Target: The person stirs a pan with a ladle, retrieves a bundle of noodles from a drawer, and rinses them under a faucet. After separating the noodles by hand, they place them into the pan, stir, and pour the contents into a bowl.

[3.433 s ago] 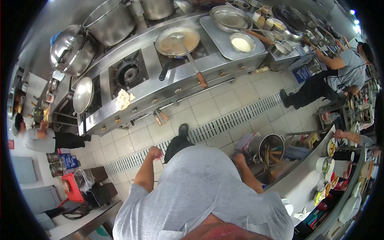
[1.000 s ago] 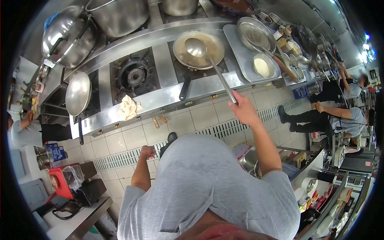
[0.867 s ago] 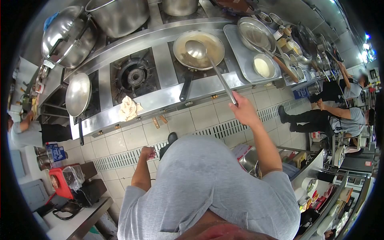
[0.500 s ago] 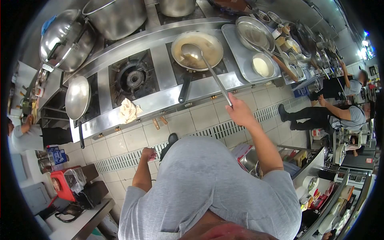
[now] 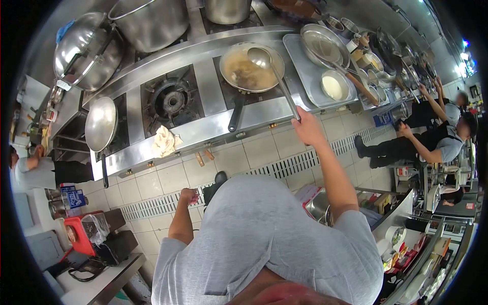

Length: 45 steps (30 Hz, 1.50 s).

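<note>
My right hand is closed around the end of a long-handled metal ladle. The ladle's round bowl is over the far right part of a frying pan on a burner. Cloudy brownish liquid fills the pan, with darker pieces in it that I cannot make out. The pan's black handle points toward me, and no hand is on it. Down beside my body, my left hand hangs with its fingers curled, apart from the stove; I see nothing in it.
A crumpled cloth lies on the stove's front edge. Left of it is another pan, its handle overhanging. A metal tray holds a bowl of pale liquid. Large pots stand behind. Other people work at right and left.
The ladle's bowl has moved up and right across the pan, out of the middle of the liquid. My right hand has shifted slightly with it. My left hand stays where it was.
</note>
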### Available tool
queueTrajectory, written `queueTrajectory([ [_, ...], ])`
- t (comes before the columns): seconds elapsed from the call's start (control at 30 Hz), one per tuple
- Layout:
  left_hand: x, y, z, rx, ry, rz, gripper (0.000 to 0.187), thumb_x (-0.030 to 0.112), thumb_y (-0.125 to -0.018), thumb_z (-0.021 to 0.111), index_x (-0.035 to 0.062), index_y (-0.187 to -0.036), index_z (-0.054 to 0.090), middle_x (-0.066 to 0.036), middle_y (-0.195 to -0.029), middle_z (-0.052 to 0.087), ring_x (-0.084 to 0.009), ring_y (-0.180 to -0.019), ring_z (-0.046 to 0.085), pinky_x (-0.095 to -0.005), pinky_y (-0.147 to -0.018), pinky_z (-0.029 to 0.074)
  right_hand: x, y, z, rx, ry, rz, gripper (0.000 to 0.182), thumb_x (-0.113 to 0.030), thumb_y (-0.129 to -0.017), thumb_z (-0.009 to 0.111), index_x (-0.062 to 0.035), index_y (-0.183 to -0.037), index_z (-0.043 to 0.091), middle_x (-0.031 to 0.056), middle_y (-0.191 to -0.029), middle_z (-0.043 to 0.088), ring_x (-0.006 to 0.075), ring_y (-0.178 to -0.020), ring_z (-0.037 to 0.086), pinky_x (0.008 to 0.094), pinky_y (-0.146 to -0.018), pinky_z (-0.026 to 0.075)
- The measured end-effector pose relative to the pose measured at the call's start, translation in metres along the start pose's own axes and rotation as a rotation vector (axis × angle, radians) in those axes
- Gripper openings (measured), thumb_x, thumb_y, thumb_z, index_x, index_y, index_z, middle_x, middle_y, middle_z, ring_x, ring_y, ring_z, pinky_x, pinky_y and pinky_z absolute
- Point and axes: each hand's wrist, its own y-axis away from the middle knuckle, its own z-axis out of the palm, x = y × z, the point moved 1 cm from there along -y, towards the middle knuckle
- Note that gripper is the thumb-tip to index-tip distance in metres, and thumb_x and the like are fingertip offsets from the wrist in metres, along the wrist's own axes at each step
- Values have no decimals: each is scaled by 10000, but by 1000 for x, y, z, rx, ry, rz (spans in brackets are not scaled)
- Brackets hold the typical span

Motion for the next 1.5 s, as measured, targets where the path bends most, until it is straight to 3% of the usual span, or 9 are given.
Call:
queueTrajectory([
  [0.07, -7, -4, -2, 11, -3, -3, 165, 218, -932, 617, 65, -871, 626, -56, -745, 670, -167, -546, 630, -355, -442, 528, 0, -4, 1, 33, 21, -69, 304, -114, -881, 610, 73, -1118, 574, 260, -893, 669, 435, -840, 665, 465, -772, 530],
  [0.17, -15, -5, -2, 29, -11, -5, 154, 219, -933, 613, 69, -897, 628, -55, -760, 678, -165, -552, 632, -356, -463, 530, -9, -5, -2, -173, -281, 130, 224, -110, -910, 590, -3, -1106, 599, 98, -707, 577, 156, -507, 539, 329, -503, 463],
  [0.27, -20, 0, -1, 27, -2, -6, 141, 216, -929, 612, 76, -922, 628, -52, -772, 684, -163, -560, 634, -358, -492, 531, 23, -16, 10, -326, -672, 160, 150, -84, -917, 581, 4, -1035, 609, 29, -684, 541, 101, -477, 499, 263, -441, 401],
  [0.57, -30, 1, 0, 21, 24, -15, 132, 216, -906, 627, 86, -927, 628, -46, -788, 687, -168, -571, 635, -370, -523, 519, 12, 11, -11, -304, -756, 143, 130, -76, -917, 594, 0, -1019, 621, -5, -644, 495, 80, -476, 450, 252, -438, 380],
  [0.77, -28, -1, -3, 37, -2, -14, 139, 228, -907, 627, 90, -922, 631, -50, -790, 683, -183, -586, 640, -382, -536, 521, 1, 31, -33, -303, -628, 108, 350, -77, -920, 590, 0, -1262, 574, -14, -646, 487, 80, -487, 449, 255, -448, 385],
  [0.87, -31, -10, -7, 33, -8, 9, 154, 237, -908, 631, 84, -925, 634, -57, -785, 678, -195, -593, 642, -383, -541, 521, -4, 41, -41, -278, -591, 125, 303, -58, -922, 575, -18, -1223, 577, -29, -619, 464, 70, -467, 426, 243, -437, 352],
  [1.07, -30, -17, -10, 21, -13, 8, 170, 239, -907, 637, 71, -932, 633, -65, -789, 672, -203, -598, 644, -387, -538, 520, -11, 54, -47, -254, -455, 116, 535, -55, -916, 580, -65, -1441, 476, -37, -615, 452, 72, -470, 433, 256, -437, 366],
  [1.17, -29, -17, -11, 15, -9, -8, 169, 243, -909, 636, 75, -932, 629, -62, -790, 670, -200, -602, 644, -388, -536, 518, -13, 58, -46, -258, -392, 113, 546, -60, -911, 589, -66, -1444, 472, -36, -619, 459, 71, -474, 438, 260, -439, 371],
  [1.5, -25, -7, -11, 4, -11, -10, 152, 238, -915, 629, 88, -937, 626, -43, -784, 669, -184, -588, 638, -380, -530, 516, -32, 58, -35, -176, -233, 141, 478, -134, -898, 608, -26, -1355, 520, 131, -711, 589, 216, -514, 550, 365, -544, 471],
])
